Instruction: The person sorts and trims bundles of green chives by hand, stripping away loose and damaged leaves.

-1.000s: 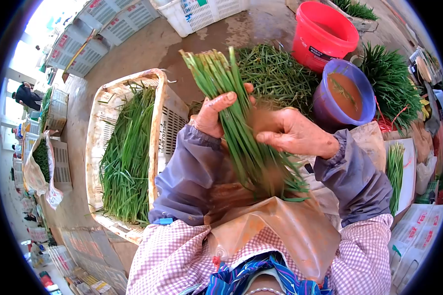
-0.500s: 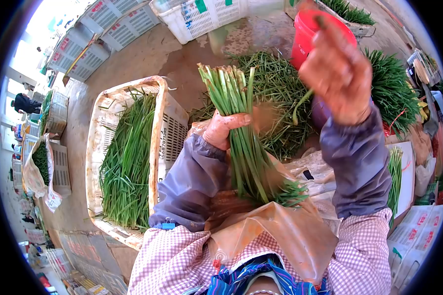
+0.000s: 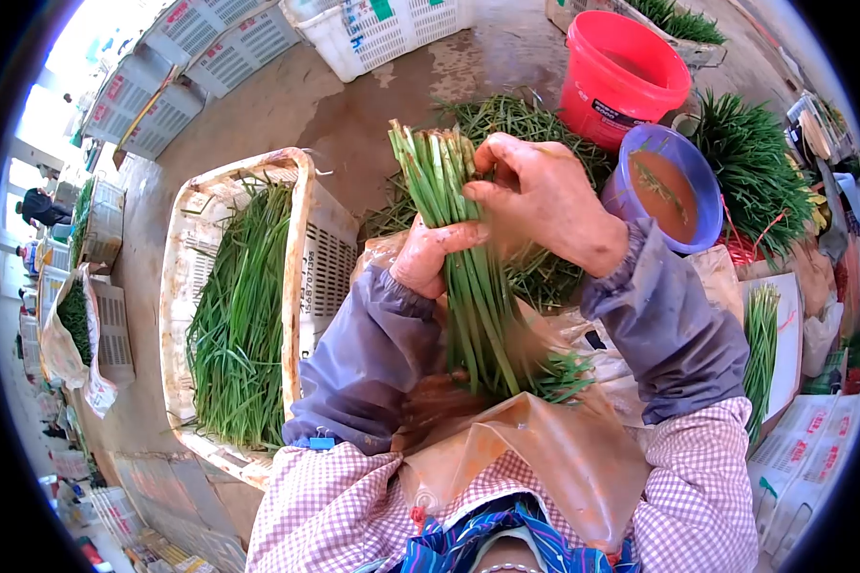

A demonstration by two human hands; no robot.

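Note:
My left hand (image 3: 435, 253) is wrapped around a bunch of chives (image 3: 463, 277), long green stalks with pale cut ends pointing up and away. Their leafy tips lie on the brown plastic apron (image 3: 526, 439) over my lap. At the right side of the pale ends, my right hand (image 3: 554, 196) has thumb and forefinger pinched against the bunch. What lies between those fingertips is too small to make out. Behind both hands a heap of loose green trimmings (image 3: 506, 119) covers the floor.
A white crate (image 3: 301, 258) full of long green leaves stands at left. To the right are a red bucket (image 3: 583, 81), a purple basin (image 3: 626, 177) of brown water, and a green pile (image 3: 750, 172). More stalks (image 3: 761, 344) lie on a white board (image 3: 784, 372).
My right hand has come down and left from above the basin to the top of the bunch; the thin stalk near it is gone from view. My left hand keeps its hold.

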